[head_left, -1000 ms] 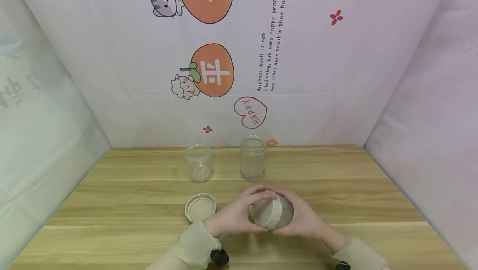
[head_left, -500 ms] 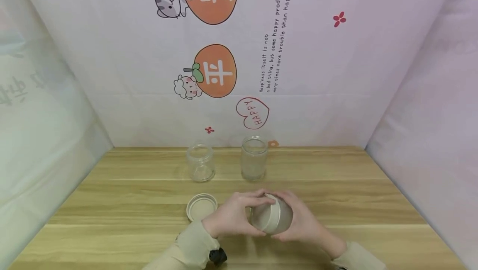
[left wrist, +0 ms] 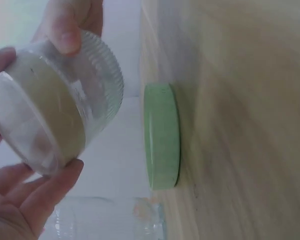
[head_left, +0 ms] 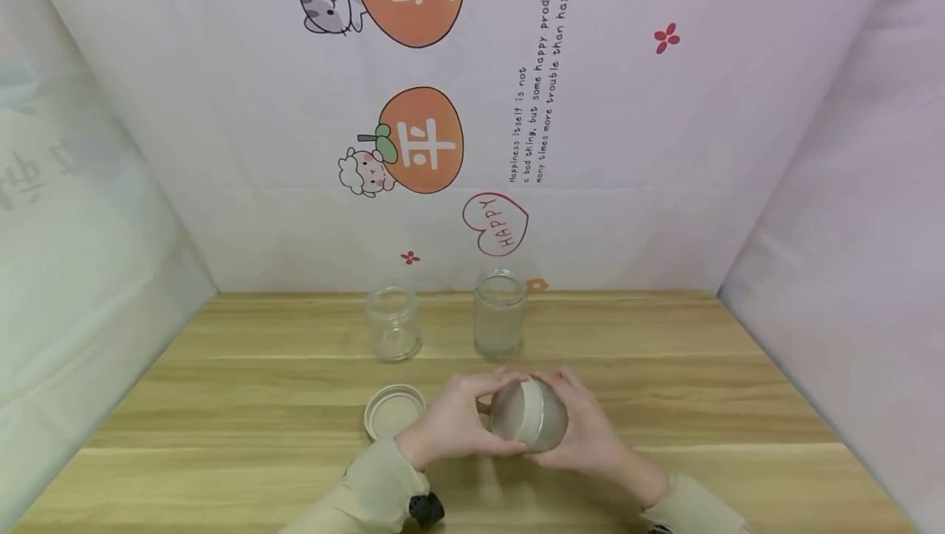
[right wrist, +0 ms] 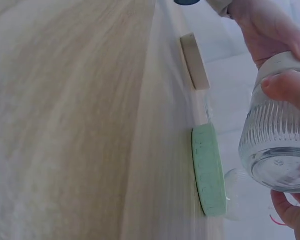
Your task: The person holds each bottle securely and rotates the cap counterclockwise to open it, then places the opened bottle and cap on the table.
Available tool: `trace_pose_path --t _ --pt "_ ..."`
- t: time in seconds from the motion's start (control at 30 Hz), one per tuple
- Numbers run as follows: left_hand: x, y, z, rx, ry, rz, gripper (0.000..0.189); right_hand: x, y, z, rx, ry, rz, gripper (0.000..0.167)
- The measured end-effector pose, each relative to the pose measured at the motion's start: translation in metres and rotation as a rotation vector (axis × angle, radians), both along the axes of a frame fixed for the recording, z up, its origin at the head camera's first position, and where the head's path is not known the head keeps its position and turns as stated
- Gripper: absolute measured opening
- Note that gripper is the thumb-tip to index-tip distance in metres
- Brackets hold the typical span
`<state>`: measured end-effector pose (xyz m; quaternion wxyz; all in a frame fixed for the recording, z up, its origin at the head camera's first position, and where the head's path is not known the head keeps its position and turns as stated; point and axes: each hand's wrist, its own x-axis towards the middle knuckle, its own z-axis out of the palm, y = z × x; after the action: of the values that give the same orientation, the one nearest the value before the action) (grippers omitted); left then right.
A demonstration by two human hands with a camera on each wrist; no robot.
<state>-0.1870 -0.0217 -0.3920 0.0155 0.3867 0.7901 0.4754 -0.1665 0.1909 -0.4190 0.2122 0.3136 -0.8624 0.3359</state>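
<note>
Both my hands hold a ribbed clear glass jar (right wrist: 277, 125) tilted on its side above the table. My left hand (head_left: 452, 419) grips the cream-rimmed lid (left wrist: 54, 95) with a see-through top, which sits over the jar's mouth. My right hand (head_left: 586, 431) is curled round the glass body, its thumb close to the lid's rim in the right wrist view. Below the jar, a green lid (left wrist: 162, 137) lies on the table; the hands and jar hide it in the head view. A cream lid (head_left: 394, 413) rests by my left wrist.
Two open clear jars stand at the back: a short wide jar (head_left: 394, 329) on the left and a taller jar (head_left: 498, 317) beside it. Behind them rises a printed white cloth (head_left: 613, 214), with more cloth on both sides. The wooden table (head_left: 258, 386) spans the front.
Both hands and the jar have shifted slightly left, and the lid's top now faces more to the left. The standing jars and the cream lid have stayed put.
</note>
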Motion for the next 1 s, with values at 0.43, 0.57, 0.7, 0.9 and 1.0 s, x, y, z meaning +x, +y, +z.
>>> trace_pose_path --t 0.43,0.57,0.7,0.9,1.0 --pt "-0.002 0.003 0.0 0.057 -0.026 0.075 0.068 -0.005 -0.004 0.006 0.011 0.093 -0.031 0.096" --pt "0.0 0.002 0.0 0.035 -0.047 0.118 0.067 -0.006 -0.007 0.005 0.01 0.104 -0.029 0.095" --pt "0.003 -0.001 0.002 0.004 -0.087 0.189 0.069 -0.006 -0.012 0.004 0.009 0.103 -0.025 0.095" --pt "0.003 0.001 0.003 -0.035 -0.124 0.233 0.07 -0.004 -0.013 0.002 -0.001 0.093 -0.053 0.094" --pt "0.003 0.003 0.004 -0.042 -0.153 0.239 0.068 -0.002 -0.012 0.001 -0.005 0.082 -0.062 0.094"
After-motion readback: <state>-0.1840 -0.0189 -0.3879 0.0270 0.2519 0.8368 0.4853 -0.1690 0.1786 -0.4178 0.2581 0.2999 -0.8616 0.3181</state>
